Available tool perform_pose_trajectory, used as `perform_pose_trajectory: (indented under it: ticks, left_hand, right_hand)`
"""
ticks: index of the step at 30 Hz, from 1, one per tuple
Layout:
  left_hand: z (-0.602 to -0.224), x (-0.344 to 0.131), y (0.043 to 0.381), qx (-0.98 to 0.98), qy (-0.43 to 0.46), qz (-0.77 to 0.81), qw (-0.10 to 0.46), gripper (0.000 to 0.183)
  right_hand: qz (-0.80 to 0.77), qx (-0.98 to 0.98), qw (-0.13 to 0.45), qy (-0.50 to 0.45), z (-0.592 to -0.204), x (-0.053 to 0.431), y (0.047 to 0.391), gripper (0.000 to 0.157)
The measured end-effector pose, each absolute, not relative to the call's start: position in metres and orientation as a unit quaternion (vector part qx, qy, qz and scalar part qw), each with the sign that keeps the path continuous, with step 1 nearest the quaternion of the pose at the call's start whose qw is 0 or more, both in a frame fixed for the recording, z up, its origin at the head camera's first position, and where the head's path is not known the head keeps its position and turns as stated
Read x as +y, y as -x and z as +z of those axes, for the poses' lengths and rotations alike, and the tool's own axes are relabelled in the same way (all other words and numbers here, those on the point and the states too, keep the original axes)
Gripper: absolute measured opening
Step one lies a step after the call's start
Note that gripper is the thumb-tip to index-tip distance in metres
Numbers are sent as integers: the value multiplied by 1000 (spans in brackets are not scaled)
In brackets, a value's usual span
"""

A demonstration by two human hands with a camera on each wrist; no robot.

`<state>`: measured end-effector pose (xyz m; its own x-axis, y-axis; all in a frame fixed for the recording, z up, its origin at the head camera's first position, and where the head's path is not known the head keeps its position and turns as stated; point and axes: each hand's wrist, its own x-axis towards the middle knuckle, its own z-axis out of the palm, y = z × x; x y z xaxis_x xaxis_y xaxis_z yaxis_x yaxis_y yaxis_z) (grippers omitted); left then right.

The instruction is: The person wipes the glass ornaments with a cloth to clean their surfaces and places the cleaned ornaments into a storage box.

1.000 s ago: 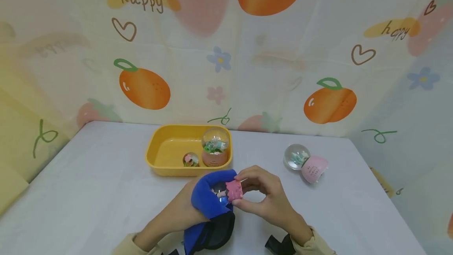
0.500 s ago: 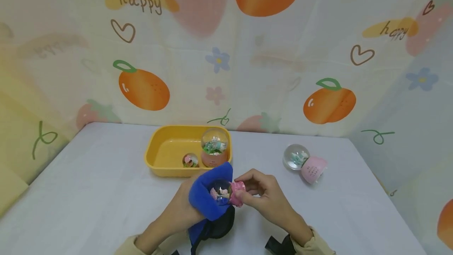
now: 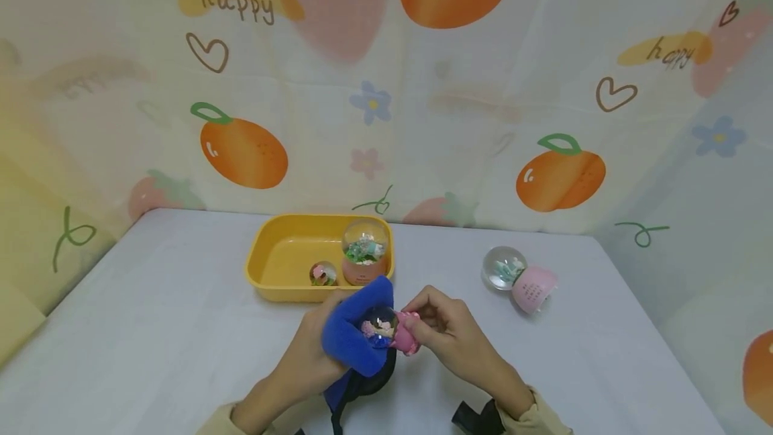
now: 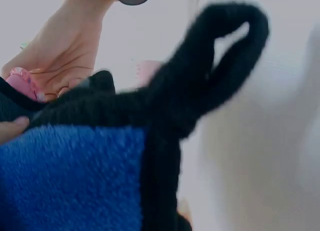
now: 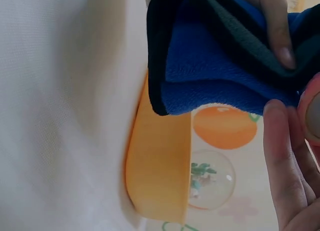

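My left hand (image 3: 304, 348) grips a blue cloth (image 3: 350, 341) with black edging, which wraps round the far side of a small snow globe (image 3: 378, 325). The globe lies on its side, its clear ball against the cloth and its pink base (image 3: 407, 334) pointing right. My right hand (image 3: 449, 334) pinches that base between thumb and fingers. In the left wrist view the blue cloth (image 4: 75, 176) and its black loop (image 4: 220, 61) fill the front, partly hiding the pink base (image 4: 22, 83). The right wrist view shows the base's underside (image 5: 314, 113) at the edge.
Behind the hands a yellow tray (image 3: 284, 293) holds a large snow globe (image 3: 365, 257) with a pinkish base and a small glass ball (image 3: 323, 274). Another snow globe (image 3: 534, 288) with a pink base lies on its side at the right of the white table (image 3: 151, 327).
The cloth and small globe have shifted slightly, and more of the clear ball now shows out of the cloth. My right fingers have changed position on the pink base, which has turned.
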<state>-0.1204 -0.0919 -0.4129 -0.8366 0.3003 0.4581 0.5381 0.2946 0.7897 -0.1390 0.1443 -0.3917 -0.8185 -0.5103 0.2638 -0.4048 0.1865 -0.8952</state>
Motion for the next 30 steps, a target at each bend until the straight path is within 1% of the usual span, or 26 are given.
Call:
perform_pose_trajectory:
  ticks: [3,6,10,13,15,17,19,21,22,24,28,30]
  left_hand:
    - [-413,-93,121,-794,253,-544,100,59]
    - [-412,-95,123,-788,252,-555,82,59]
    - [-410,-99,124,-783,248,-570,39,61]
    - [-410,-101,124,-783,231,-577,0,64]
    - [-409,-102,125,-780,228,-582,-11,63]
    - [-409,-102,125,-778,234,-583,1,57]
    - [-409,-101,125,-769,252,-587,28,51]
    - [-409,-101,125,-761,269,-587,61,47]
    - [-409,-101,126,-757,274,-588,76,46]
    - [-409,-101,126,-749,289,-588,102,45]
    - [-410,-101,128,-736,302,-594,122,40]
    - [-410,-100,128,-728,310,-597,132,38]
  right_hand:
    - [-566,767,47,298,-391,144,139,7]
    - [-567,772,42,286,-389,143,138,13]
    - [-564,778,34,273,-388,143,138,24]
    - [-562,773,21,294,-388,143,138,29]
    - [-562,762,0,321,-390,142,138,32]
    - [-560,751,-28,349,-391,141,140,36]
    - [-560,743,-48,363,-391,141,140,40]
    - [-560,746,-51,357,-391,141,141,43]
    - [-560,751,-44,349,-391,141,141,44]
    - [-558,765,-9,322,-390,141,141,45]
    - [-535,794,64,282,-391,142,142,46]
    - [-524,801,71,281,-392,142,142,45]
